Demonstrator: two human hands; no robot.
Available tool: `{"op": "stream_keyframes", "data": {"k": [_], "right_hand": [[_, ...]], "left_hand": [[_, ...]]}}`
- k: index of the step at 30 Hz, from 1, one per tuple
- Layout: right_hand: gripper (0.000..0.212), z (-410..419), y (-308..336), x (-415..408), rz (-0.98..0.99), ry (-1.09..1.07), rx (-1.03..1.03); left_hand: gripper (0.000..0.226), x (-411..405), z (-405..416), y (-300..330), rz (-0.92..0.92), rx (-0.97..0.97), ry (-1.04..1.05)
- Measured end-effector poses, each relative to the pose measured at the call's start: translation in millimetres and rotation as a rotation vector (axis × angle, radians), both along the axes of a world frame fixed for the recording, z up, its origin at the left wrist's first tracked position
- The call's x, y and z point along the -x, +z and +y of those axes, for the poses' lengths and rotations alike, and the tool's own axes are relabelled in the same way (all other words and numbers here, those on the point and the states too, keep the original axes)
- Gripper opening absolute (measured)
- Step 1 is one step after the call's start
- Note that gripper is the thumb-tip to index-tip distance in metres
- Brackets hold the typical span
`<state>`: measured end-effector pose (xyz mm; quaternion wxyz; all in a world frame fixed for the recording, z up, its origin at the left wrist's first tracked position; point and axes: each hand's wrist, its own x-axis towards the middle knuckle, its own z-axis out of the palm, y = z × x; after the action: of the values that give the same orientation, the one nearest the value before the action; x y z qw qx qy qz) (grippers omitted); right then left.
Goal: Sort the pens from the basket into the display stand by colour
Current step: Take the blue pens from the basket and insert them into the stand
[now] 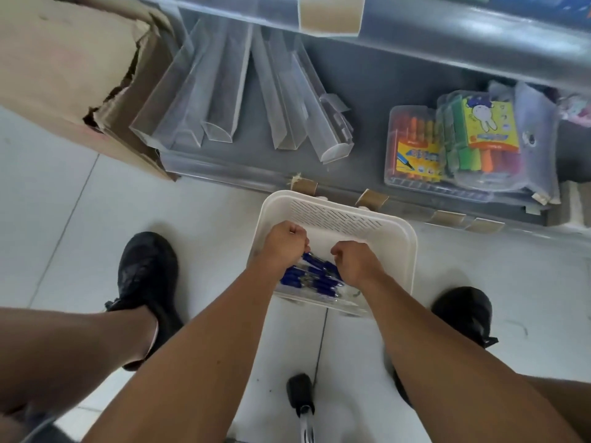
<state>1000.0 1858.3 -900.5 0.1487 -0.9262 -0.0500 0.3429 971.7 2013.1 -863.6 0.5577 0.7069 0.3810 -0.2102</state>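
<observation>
From the head camera, looking down, a white slotted basket (pixel 335 219) sits on the pale tiled floor (pixel 64 219) just below the centre of the view, between the person's two black shoes. A heap of blue pens (pixel 315 276) lies in its near end, toward six o'clock; the far half of the basket, toward twelve, shows bare plastic.

The left hand (pixel 283 246) reaches into the basket at the nine o'clock side of the heap, fingers curled under into a fist with the knuckles up. Its fingertips are hidden beneath the hand, right where the tip of one pen meets it; whether it actually holds a pen cannot be told. The right hand (pixel 355 262) is at the three o'clock side of the heap, likewise curled into a fist with its fingers tucked down against the pens; its grip cannot be made out either.

At twelve o'clock from the basket, a low grey shelf (pixel 367 100) carries several clear acrylic holders (pixel 224 100) lying on their sides. At two o'clock on the same shelf lie clear packs of coloured markers (pixel 454 145). A torn cardboard box (pixel 73 68) fills the ten o'clock corner.
</observation>
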Motion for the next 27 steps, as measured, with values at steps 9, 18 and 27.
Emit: {"op": "stream_keyframes", "data": {"k": [9,18,27], "right_hand": [[0.027,8,-13,5,0.055,0.100,0.052],[0.013,5,-12,6,0.084,0.066,0.019],[0.021,6,2,-8,0.346,-0.179,-0.392]], "left_hand": [[0.019,2,-1,-11,0.078,0.098,0.064],[0.018,5,-2,-11,0.123,0.102,0.033],[0.020,7,0,-13,0.085,0.113,0.010]]}}
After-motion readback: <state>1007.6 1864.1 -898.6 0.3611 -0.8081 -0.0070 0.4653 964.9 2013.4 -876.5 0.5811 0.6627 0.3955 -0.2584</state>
